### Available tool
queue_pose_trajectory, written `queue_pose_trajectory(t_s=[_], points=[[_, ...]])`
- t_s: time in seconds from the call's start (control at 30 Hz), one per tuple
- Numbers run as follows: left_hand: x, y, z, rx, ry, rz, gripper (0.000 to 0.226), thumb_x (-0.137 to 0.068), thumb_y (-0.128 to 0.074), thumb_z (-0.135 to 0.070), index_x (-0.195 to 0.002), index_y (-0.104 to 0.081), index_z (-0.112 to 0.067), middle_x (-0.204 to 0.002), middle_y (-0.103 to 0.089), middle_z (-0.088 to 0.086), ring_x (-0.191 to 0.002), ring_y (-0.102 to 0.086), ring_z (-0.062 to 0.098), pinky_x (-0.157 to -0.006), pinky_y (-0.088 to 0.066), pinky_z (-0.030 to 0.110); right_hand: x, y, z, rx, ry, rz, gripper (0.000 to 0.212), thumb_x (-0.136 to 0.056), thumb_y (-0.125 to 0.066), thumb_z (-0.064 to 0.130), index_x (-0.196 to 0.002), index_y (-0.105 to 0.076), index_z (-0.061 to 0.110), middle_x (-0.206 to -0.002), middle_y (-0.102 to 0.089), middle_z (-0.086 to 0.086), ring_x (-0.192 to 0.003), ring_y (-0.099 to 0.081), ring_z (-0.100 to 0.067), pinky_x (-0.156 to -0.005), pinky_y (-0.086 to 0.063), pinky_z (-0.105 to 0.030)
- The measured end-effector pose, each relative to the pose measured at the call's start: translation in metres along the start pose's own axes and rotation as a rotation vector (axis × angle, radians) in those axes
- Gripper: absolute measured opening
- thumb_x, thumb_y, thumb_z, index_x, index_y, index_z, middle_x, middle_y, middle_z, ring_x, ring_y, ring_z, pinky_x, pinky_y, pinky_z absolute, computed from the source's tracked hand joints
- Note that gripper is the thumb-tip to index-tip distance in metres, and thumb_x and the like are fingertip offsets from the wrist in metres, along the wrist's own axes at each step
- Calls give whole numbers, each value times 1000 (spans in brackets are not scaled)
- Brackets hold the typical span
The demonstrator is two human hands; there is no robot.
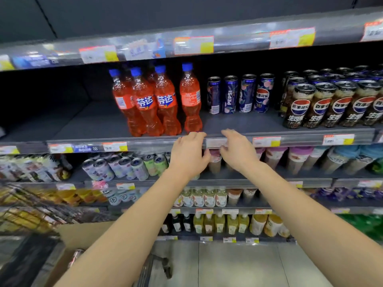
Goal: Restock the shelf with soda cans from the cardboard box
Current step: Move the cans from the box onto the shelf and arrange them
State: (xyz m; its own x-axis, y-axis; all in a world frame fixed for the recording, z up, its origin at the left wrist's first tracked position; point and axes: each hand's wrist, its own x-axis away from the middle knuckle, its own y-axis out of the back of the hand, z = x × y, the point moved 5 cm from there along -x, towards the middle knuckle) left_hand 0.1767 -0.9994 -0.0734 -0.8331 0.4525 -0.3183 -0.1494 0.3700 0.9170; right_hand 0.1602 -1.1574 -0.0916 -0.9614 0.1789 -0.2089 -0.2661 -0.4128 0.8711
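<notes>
Clear to reach in over the shelf front, ahead of the blue cans (set well back); walled off left by orange bottles, right by dark cans.

Shelf deck at nine o'clock: matt dark grey, smooth, looks like painted metal. Centre, orange bottles: clear glossy plastic, blue caps duller. Just right, blue cans: glossy printed metal, shiny tops. Three o'clock, dark cans, same sheen. Price strip along the edge: clear shiny plastic over paper labels. Seven o'clock, cardboard box, matt brown. Six o'clock, floor: smooth, pale, faint sheen.
</notes>
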Motion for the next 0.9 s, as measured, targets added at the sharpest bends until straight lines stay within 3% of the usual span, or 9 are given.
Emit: queue_pose_trajectory(t_s=[0.17, 0.23, 0.37, 0.57, 0.77, 0.83, 0.9], points=[[73, 11, 63, -46, -9, 85, 53, -94, -58, -37, -143, -53, -18, -136, -61, 7, -121, -58, 33, -102, -44, 44, 61, -44, 68, 38, -40, 40, 51, -89, -57, 16, -140, -52, 9, -140, -54, -12, -130, -51, -32, -97, -50, -42], [101, 14, 90, -112, 0, 143, 51, -93, -58, -38, -140, -53, -18, -134, -59, 9, -121, -56, 35, -102, -42, 44, 84, -67, 97, 76, -35, 95, 56, -91, -57, 17, -145, -47, 9, -146, -51, -13, -136, -46, -29, -100, -47, -40], [151, 24, 139, -206, 40, 220, 46, -96, -53, -42, -135, -53, -18, -131, -58, 11, -119, -55, 36, -101, -43, 47, 125, -99, 147, 153, -34, 176, 46, -94, -55, 15, -139, -49, 9, -140, -53, -11, -133, -48, -28, -90, -48, -37], [221, 51, 196, -256, 129, 211, 50, -96, -50, -42, -140, -50, -17, -131, -57, 12, -120, -57, 38, -105, -43, 50, 171, -132, 201, 240, -1, 276, 48, -96, -56, 18, -142, -48, 11, -145, -49, -11, -129, -51, -29, -98, -48, -39], [305, 78, 226, -289, 194, 266, 50, -97, -52, -43, -140, -49, -17, -135, -55, 13, -125, -53, 39, -109, -40, 52, 231, -154, 249, 280, 40, 331, 34, -99, -53, 23, -130, -53, 10, -130, -55, -11, -110, -58, -31, -81, -54, -40], [334, 89, 235, -314, 208, 290, 50, -97, -52, -43, -140, -49, -18, -135, -55, 13, -125, -53, 39, -110, -39, 52, 256, -163, 261, 274, 24, 339, 24, -99, -52, 22, -119, -55, 10, -119, -58, -11, -95, -58, -29, -66, -46, -34], [362, 96, 247, -342, 205, 312, 50, -96, -53, -41, -140, -50, -18, -134, -56, 13, -124, -54, 39, -111, -39, 52, 279, -174, 272, 249, 27, 341, 26, -100, -52, 22, -123, -54, 11, -119, -59, -10, -96, -59, -30, -66, -42, -33]])
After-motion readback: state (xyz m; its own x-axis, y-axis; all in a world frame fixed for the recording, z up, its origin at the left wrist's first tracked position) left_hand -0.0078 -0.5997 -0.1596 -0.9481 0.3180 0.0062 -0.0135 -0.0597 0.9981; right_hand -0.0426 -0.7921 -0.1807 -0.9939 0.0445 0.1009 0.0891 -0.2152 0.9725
